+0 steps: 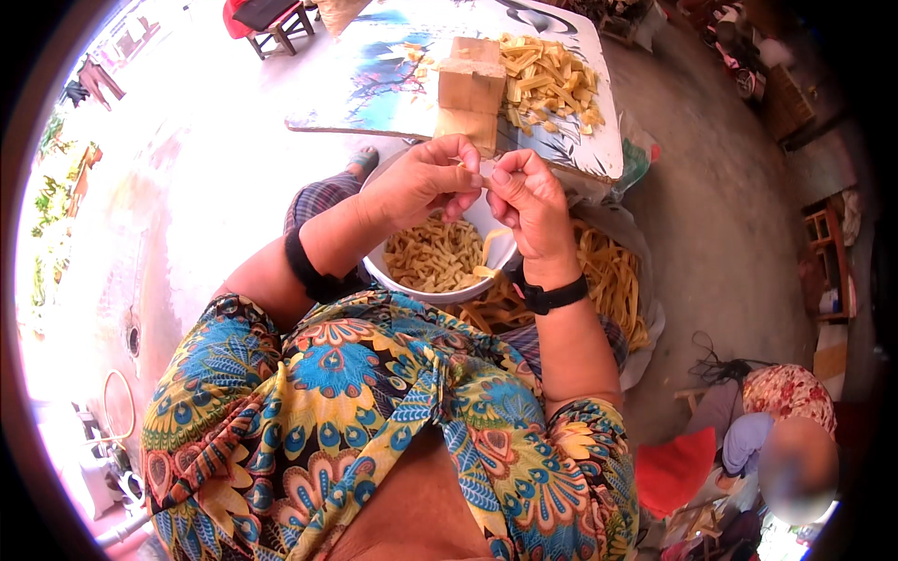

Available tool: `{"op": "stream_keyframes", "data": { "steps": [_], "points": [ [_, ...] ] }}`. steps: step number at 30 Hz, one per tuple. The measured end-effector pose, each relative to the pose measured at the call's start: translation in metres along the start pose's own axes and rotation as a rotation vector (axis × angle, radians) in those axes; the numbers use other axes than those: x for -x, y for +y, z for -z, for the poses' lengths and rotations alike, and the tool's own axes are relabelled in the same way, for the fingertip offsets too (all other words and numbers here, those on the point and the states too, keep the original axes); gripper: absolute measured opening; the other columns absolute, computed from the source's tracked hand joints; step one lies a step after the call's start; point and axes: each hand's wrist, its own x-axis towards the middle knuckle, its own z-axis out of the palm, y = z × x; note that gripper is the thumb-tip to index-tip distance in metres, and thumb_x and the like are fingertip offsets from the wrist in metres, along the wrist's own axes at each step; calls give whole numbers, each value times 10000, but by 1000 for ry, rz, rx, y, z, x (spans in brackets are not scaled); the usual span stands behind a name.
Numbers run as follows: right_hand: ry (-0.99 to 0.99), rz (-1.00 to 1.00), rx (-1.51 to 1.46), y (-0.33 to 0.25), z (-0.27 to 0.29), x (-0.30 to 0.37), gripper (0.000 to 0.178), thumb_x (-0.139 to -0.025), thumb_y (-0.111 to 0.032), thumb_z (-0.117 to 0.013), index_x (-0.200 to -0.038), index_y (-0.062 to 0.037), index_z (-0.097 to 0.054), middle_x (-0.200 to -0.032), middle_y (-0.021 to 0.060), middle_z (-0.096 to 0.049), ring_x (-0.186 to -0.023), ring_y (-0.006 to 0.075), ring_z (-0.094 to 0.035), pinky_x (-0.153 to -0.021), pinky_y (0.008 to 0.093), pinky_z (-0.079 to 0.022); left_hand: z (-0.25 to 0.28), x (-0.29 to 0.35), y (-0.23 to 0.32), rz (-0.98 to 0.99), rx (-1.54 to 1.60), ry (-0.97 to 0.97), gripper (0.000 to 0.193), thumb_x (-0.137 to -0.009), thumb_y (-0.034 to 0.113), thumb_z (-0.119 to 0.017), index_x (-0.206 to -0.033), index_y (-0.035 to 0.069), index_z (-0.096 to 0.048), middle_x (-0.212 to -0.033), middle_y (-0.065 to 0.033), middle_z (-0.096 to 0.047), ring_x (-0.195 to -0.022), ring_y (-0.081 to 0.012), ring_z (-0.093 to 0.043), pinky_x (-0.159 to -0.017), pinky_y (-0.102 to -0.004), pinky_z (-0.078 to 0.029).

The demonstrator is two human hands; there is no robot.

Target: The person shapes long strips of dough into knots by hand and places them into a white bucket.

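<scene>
Grey concrete floor (730,224) was washed with bright light on the left, and a low table (365,98) with a painted top was set in front of the person. On it, wooden blocks (470,89) were stacked near the middle, and a pile of short yellow pieces (552,75) was heaped just beside them, to the right. Below the near table edge, a white bucket (377,266) was partly filled with small yellowish pieces (430,254), while long yellow strips (613,280) were gathered beside it, to the right. Above the bucket, the left hand (430,182) and the right hand (531,201) were brought close together, with thumb and fingers of each drawn into a pinch; what was held between the fingertips could not be made out. One yellow strip (488,247) was seen by the bucket's right side, under the right hand. Black bands (552,296) were worn on both arms. At lower right, another person (748,439) was seen near a red cloth (672,472).
</scene>
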Motion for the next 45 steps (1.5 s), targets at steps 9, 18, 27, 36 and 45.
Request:
{"op": "stream_keyframes", "data": {
  "steps": [9,18,27,36,45],
  "points": [
    [-59,-37,-59,4,7,-9,113,-847,-108,-595,-891,-74,-497,-659,0,-538,-506,57,-451,-441,173,-334,15,12,9,-4,-169,72,86,-844,56,-546,-804,67,-470,-629,-24,-517,-512,-84,-482,-441,-205,-378],
    [247,366,668,1,14,-74,71,-762,-64,-621,-786,-28,-565,-623,-8,-554,-541,58,-497,-515,214,-408,35,-43,29,-175,-514,335,78,-862,105,-554,-837,51,-503,-653,-16,-540,-537,-72,-497,-474,-204,-399],
    [153,-131,598,7,25,-27,103,-799,-90,-621,-784,6,-588,-684,68,-619,-582,98,-557,-542,254,-457,43,-8,11,97,-853,289,119,-816,151,-575,-849,39,-601,-648,-60,-601,-526,-141,-538,-500,-270,-437],
    [-166,291,1681,78,90,2,108,-703,-151,-635,-801,-112,-660,-804,78,-632,-835,266,-587,-837,361,-455,72,0,-46,48,-1551,-48,145,-817,164,-561,-871,45,-625,-821,-99,-653,-777,-233,-628,-713,-313,-488],
    [30,158,1645,78,99,0,98,-752,-156,-591,-805,-126,-668,-771,87,-628,-764,297,-595,-692,373,-485,57,-38,-113,-244,-1286,36,210,-779,186,-618,-925,36,-597,-829,-142,-625,-801,-282,-608,-742,-364,-468]
  ]
}}
